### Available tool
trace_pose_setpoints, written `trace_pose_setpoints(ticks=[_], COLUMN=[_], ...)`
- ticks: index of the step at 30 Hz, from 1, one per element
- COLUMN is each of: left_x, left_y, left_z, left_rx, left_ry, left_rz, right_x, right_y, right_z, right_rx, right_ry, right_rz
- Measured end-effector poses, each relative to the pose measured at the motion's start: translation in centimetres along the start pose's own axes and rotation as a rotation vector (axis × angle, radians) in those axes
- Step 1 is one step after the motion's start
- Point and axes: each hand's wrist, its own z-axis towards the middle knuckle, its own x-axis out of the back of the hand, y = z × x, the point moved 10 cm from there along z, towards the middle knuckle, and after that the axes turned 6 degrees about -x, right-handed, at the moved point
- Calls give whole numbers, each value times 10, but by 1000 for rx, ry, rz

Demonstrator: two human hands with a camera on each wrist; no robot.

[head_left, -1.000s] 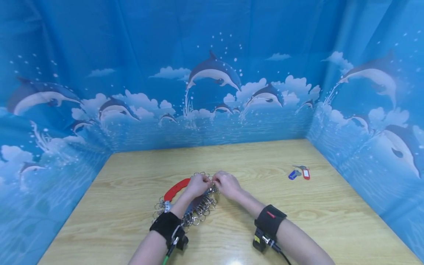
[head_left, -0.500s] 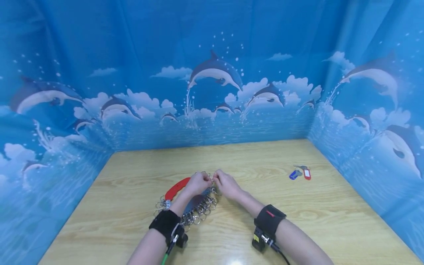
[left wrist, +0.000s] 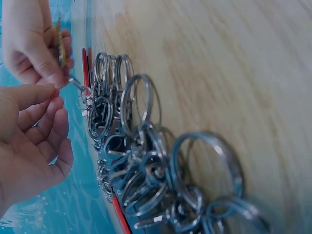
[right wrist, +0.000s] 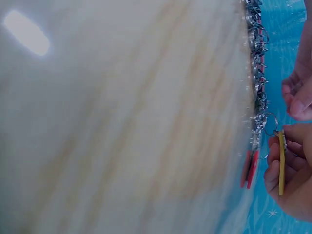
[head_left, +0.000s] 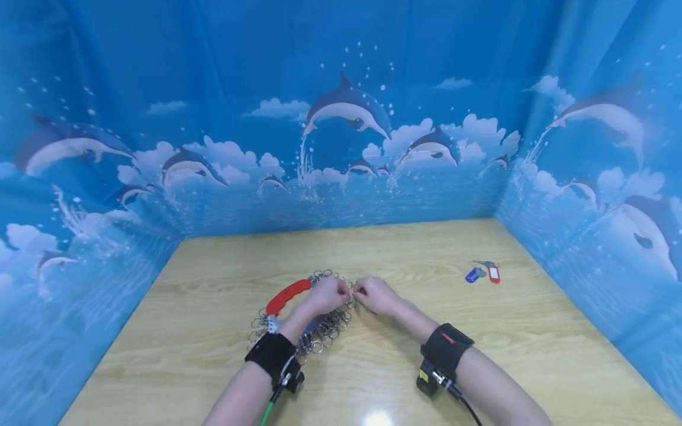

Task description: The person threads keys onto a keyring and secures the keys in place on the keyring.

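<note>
A large key holder with a red curved handle (head_left: pixel 288 294) lies on the table, its edge crowded with metal rings (head_left: pixel 330 326). My right hand (head_left: pixel 377 296) is at its right end and pinches a yellow key tag (right wrist: pixel 281 168), seen edge-on. A thin ring (right wrist: pixel 271 123) shows right beside the right fingertips. Over the holder, my left hand (head_left: pixel 326 294) has thumb and fingertips drawn together close to the right fingertips; I cannot tell whether anything is between them. In the left wrist view, several linked rings (left wrist: pixel 141 105) stand up in front of both hands.
Toward the back right of the wooden table (head_left: pixel 426 254) lie keys with a blue tag (head_left: pixel 472 275) and a red tag (head_left: pixel 494 274). A blue dolphin-print curtain (head_left: pixel 240 118) encloses the back and sides. Each wrist wears a black strap with a cabled camera.
Both hands have shifted slightly right, and a small gap now shows between their fingertips. The key holder and the keys at the back right stay in place on the table.
</note>
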Motion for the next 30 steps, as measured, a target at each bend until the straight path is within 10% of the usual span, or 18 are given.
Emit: trace_pose_setpoints(ticks=[6,15,30], left_x=[-7,-21,-30], left_y=[10,37,29], left_z=[-7,-15,-14], left_rx=[-39,-279,-186], left_ry=[-117,-172,-140], left_rz=[122,382,327], right_x=[-4,-3,7], right_y=[7,11,15], right_z=[-4,-7,-13], right_rx=[-2,-23,-56], right_ry=[-30,-38,-24], right_rz=[-19,-80,-99])
